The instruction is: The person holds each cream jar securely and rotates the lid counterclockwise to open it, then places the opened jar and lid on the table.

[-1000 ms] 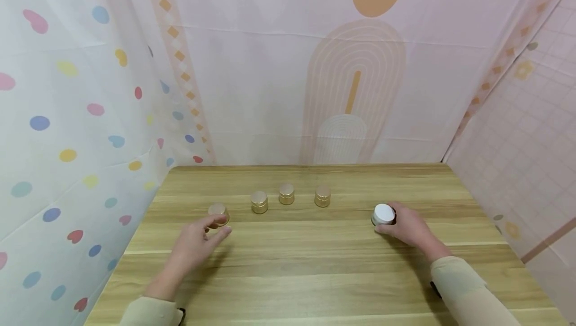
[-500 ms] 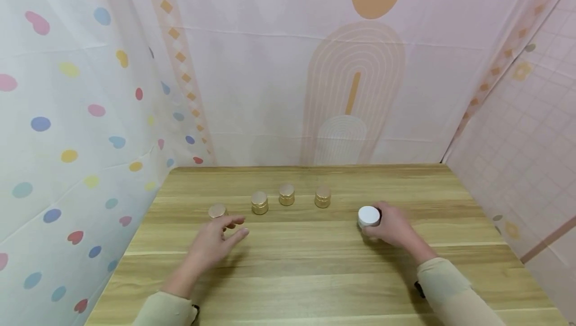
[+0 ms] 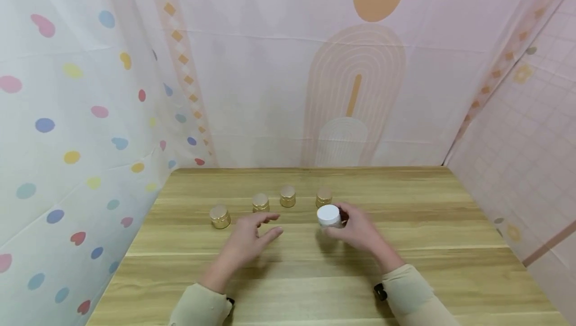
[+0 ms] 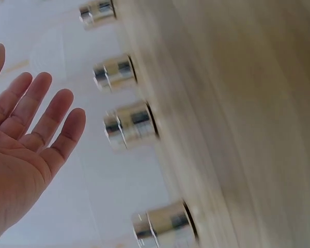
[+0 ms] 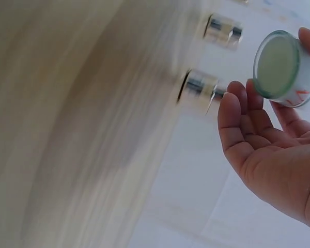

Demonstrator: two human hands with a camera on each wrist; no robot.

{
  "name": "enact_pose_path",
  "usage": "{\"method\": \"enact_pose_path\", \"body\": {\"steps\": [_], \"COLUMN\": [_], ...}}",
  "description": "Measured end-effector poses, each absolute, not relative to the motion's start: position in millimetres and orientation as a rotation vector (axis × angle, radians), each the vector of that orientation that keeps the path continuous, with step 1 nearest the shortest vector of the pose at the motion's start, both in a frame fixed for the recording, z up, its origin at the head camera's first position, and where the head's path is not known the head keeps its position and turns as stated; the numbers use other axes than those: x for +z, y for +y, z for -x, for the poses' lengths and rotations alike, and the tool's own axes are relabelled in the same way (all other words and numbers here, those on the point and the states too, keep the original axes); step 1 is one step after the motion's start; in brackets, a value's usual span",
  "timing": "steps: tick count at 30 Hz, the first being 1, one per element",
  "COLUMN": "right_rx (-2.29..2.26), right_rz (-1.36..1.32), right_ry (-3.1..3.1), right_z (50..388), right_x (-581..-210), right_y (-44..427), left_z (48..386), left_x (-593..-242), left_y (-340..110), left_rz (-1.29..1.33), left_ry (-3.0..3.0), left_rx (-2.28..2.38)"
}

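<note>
My right hand holds a small white-lidded jar between thumb and fingers, lifted above the table. In the right wrist view the jar is tilted toward the camera, showing a thick clear greenish base and red marks on its side. My left hand hovers over the table with nothing in it. Its fingers look loosely extended in the left wrist view. Beyond the hands stand several small gold jars: the leftmost gold jar, another gold jar partly behind my left fingers, and the rightmost gold jar behind the white-lidded one.
The gold jars form a loose curve toward the back of the wooden table, including one gold jar near the middle. Patterned curtains hang behind the table and along both sides.
My right hand has carried the white-lidded jar leftward from the table's right side and raised it. My left hand has moved right, away from the leftmost gold jar, bringing both hands closer together.
</note>
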State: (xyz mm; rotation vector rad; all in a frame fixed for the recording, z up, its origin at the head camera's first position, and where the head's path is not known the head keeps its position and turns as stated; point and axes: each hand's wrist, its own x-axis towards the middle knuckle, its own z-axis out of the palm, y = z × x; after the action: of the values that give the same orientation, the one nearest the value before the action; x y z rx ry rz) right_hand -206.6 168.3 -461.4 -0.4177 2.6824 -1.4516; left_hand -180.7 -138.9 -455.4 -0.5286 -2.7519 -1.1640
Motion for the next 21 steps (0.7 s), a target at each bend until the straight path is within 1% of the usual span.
{"method": "enact_pose_path", "body": {"steps": [4,11,17,21], "right_rx": [-1.549,-1.554,-1.586,-1.606], "right_rz": [0.443,0.392,0.496,0.553], "right_ry": [2.617,2.679,2.621,2.565], "right_z": [204,192,185,184], "right_x": [-459,-457,-460,-462], "right_y": [152,129,119,116], "left_z": [181,180,181,182], "left_x": [-452,-453,-460,-462], "left_y": [-119,-94,-86,-85], "left_rz": [0.528,0.557,0.602,0.588], "left_ry": [-2.725,-2.633,-2.573,-2.572], "left_rx": [-1.224,-1.452,-1.557,-1.604]}}
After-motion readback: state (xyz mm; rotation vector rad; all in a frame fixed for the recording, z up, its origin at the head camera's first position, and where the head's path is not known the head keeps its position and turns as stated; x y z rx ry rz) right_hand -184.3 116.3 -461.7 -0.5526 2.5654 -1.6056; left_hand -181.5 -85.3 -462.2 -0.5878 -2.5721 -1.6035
